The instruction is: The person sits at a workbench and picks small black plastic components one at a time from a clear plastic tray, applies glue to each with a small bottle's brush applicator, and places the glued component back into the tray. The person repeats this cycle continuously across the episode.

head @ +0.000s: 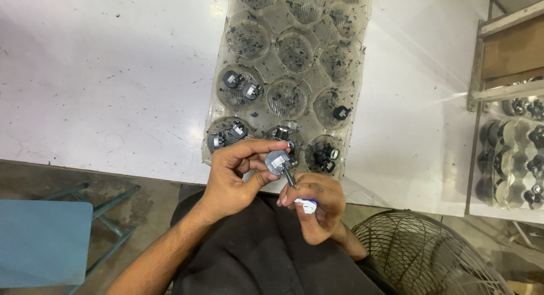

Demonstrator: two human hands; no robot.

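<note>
1. Head view, far left of the clear plastic tray: a blue stool on the floor, below the white table.
2. Left hand, at the tray's near edge: thumb and fingers pinched on a small grey part.
3. Grey part: held just over the tray's front row, touching the tool tip.
4. Right hand, just below the tray: fingers curled tight around a screwdriver with a white-and-blue handle.
5. Tray pockets: several hold small dark parts.
6. Right of the tray: a wire fan guard, low down, and a second tray of parts.
</note>
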